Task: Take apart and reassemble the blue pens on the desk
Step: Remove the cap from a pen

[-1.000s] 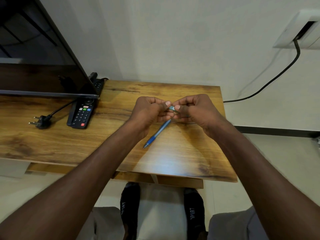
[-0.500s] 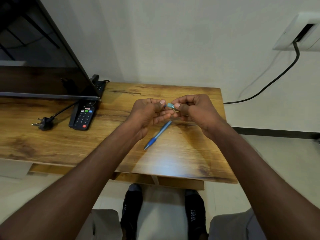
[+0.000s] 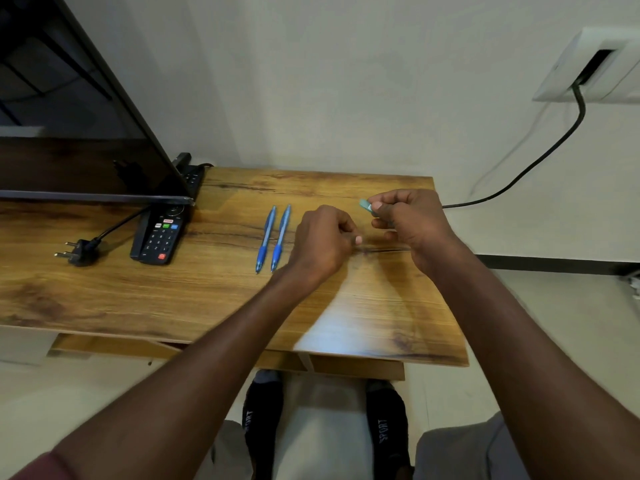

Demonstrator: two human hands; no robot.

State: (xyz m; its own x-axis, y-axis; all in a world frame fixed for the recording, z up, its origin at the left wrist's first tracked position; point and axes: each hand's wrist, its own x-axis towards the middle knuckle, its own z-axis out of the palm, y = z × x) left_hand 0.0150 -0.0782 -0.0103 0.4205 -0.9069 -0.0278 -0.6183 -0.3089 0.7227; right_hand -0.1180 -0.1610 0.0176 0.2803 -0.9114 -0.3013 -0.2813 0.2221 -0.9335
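reassembly step: right hand (image 3: 412, 220) pinches pen top (image 3: 365, 204); left hand (image 3: 323, 242) curled, contents hidden; next, join parts.

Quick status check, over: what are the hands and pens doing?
Right hand pinches a teal pen piece. Left hand curled, contents hidden. Two blue pens lie side by side. Nothing obstructing.
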